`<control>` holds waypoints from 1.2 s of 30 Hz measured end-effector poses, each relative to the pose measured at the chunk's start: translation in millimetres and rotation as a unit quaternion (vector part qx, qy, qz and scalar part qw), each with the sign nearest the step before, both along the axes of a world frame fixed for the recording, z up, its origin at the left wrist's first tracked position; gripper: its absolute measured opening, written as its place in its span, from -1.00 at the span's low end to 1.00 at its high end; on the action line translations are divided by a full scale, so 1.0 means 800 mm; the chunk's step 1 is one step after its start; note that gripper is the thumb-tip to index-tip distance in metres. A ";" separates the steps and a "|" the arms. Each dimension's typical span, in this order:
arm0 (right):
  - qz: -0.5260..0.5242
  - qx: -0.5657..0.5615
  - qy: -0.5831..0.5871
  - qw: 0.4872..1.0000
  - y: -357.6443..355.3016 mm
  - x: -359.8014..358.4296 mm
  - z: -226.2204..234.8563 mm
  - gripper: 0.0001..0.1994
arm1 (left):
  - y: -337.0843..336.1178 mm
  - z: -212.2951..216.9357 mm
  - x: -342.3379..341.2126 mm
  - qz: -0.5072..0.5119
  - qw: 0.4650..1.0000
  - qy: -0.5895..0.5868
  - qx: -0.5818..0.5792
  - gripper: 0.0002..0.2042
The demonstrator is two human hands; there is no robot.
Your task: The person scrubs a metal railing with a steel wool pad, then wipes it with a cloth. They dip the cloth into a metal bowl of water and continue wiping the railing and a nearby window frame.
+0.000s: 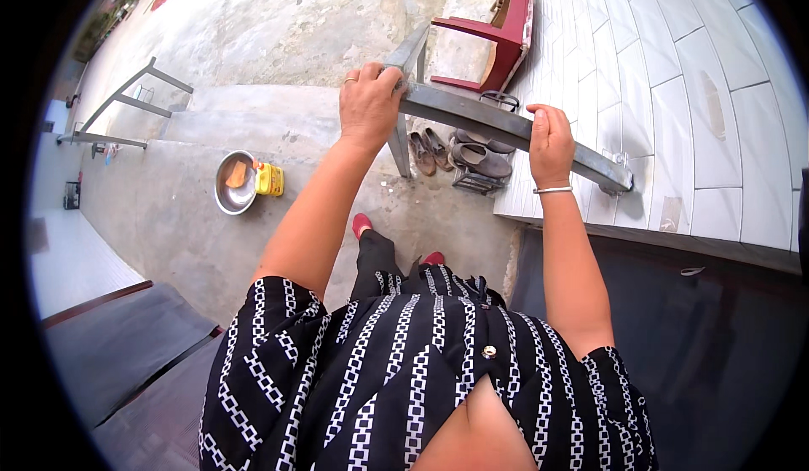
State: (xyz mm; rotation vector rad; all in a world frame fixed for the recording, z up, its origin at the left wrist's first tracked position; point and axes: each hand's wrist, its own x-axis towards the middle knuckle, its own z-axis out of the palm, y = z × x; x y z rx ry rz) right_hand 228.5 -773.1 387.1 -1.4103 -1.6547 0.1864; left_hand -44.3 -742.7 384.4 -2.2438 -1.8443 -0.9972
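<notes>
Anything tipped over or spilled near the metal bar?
The red stool beyond the grey metal bar looks tipped onto its side: its legs stick out sideways rather than down. I see no spill.

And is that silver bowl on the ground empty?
Not empty: an orange thing lies inside the silver bowl. Whether there's water, I can't tell.

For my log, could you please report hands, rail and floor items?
Left hand, right hand gripping grey rail. Rail meets white tiles. Brown shoes near post.
</notes>
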 end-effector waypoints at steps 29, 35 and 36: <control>-0.118 0.007 -0.244 0.963 0.028 -0.028 -0.041 -0.87 | 0.032 0.005 -0.019 -0.052 0.995 0.062 -0.055 -0.83; -0.129 -0.001 -0.244 0.961 0.029 -0.031 -0.042 -0.89 | 0.039 0.017 -0.010 -0.049 0.988 0.125 -0.070 -0.86; -0.125 -0.001 -0.242 0.962 0.025 -0.032 -0.043 -0.89 | 0.027 0.015 -0.002 -0.061 0.987 0.139 -0.057 -0.88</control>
